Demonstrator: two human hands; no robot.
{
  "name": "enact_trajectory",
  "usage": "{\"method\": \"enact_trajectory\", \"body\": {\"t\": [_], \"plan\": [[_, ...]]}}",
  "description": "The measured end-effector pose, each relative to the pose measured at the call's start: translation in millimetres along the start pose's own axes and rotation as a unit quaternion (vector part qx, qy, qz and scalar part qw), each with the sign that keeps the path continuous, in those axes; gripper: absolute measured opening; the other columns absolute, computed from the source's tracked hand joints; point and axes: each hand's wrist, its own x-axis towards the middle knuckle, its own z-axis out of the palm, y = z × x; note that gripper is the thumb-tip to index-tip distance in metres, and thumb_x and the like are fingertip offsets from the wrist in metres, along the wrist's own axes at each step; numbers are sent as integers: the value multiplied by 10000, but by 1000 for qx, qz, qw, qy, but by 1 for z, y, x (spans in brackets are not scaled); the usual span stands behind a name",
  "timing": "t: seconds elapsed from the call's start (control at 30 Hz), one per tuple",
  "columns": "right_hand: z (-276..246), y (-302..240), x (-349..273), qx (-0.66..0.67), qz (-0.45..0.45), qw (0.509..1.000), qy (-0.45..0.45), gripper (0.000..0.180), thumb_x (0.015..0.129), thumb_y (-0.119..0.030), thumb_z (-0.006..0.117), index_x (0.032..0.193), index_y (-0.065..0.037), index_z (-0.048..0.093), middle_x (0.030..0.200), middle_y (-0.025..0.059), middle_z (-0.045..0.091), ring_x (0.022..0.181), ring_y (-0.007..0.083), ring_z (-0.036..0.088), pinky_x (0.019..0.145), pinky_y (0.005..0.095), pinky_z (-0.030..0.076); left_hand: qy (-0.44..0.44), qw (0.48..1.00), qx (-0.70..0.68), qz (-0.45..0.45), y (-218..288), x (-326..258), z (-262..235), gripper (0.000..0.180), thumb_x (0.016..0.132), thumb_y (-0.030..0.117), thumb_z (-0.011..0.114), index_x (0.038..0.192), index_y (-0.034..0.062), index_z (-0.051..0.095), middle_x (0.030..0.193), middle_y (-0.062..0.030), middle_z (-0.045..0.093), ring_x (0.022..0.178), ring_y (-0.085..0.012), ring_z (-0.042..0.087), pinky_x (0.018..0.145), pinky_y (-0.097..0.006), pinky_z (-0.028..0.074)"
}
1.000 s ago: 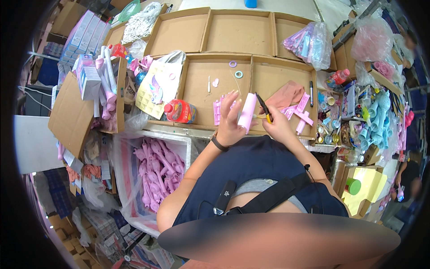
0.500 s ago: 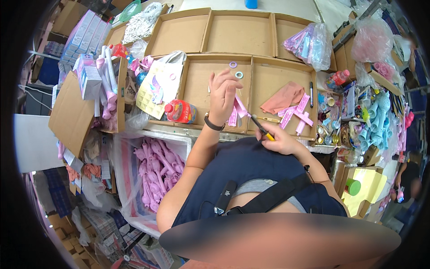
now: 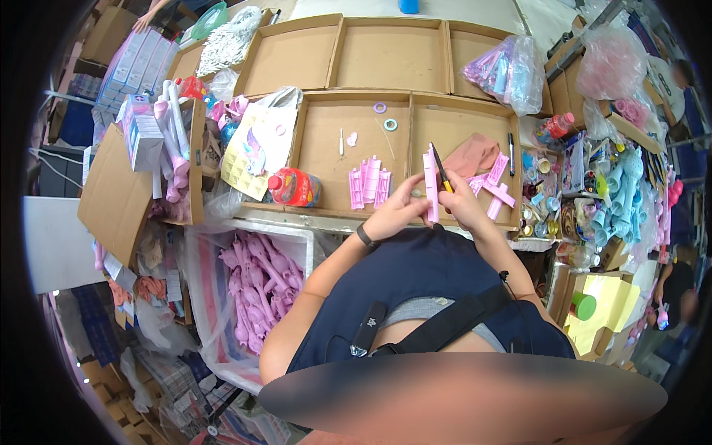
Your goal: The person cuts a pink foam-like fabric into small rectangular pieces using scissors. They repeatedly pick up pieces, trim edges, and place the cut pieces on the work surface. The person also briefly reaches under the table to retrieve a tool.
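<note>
My left hand (image 3: pixel 401 211) pinches the lower end of a long pink plastic piece (image 3: pixel 430 178), which stands roughly upright in front of my chest. Close beside it, my right hand (image 3: pixel 467 205) is closed round a slim yellow-and-black tool (image 3: pixel 443 175) with a thin dark tip pointing up. The tool runs along the right side of the pink piece; whether they touch I cannot tell. Several similar pink pieces (image 3: pixel 369 182) lie left of my hands in the cardboard tray (image 3: pixel 319 141). More pink pieces (image 3: pixel 493 190) lie to the right, by a salmon-coloured cloth (image 3: pixel 475 154).
A red bottle (image 3: pixel 295 187) stands at the tray's left edge. Two tape rings (image 3: pixel 391 124) and a black pen (image 3: pixel 511 154) lie farther off. A lined bin of pink doll-like parts (image 3: pixel 259 289) sits at my left. Another person's hand (image 3: pixel 144 21) shows at far left.
My left hand has come down from above the tray to meet my right hand. The pink piece is now upright between them, and the tool has turned more upright. Another person's hand has appeared.
</note>
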Motion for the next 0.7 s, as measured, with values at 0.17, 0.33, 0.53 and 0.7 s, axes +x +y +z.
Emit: {"method": "enact_trajectory", "body": {"t": [0.17, 0.33, 0.53, 0.7], "plan": [[1, 2, -2, 32, 38, 999, 9, 199, 727, -68, 547, 910, 9, 523, 782, 36, 540, 664, 95, 488, 568, 226, 400, 122, 931, 295, 175, -2, 0, 3, 595, 839, 8, 495, 1360, 25, 208, 887, -150, 609, 809, -228, 601, 764, -299, 445], [-5, 7, 1, 75, 87, 993, 10, 210, 768, -122, 519, 972, -73, 536, 693, -21, 509, 502, 32, 391, 387, 175, 252, 102, 734, 582, 335, 1, 7, -1, 442, 684, 20, 598, 1118, 95, 568, 922, -99, 557, 866, -264, 546, 917, -443, 379], [-5, 14, -3, 25, 142, 989, -45, 359, 722, 0, 409, 1052, -74, 529, 665, -4, 501, 443, 45, 368, 360, 183, 245, 32, 582, 665, 468, 24, 6, -11, 338, 672, 168, 649, 1005, 144, 594, 955, -59, 514, 960, -209, 511, 955, -472, 354], [-3, 13, -9, -190, 88, 969, -130, 238, 680, -11, 513, 918, -21, 528, 768, 16, 497, 716, 129, 472, 638, 233, 374, 81, 724, 504, 465, 48, 12, -14, 406, 673, 138, 677, 1042, 50, 533, 1040, -115, 508, 1054, -272, 482, 991, -456, 314]]}}
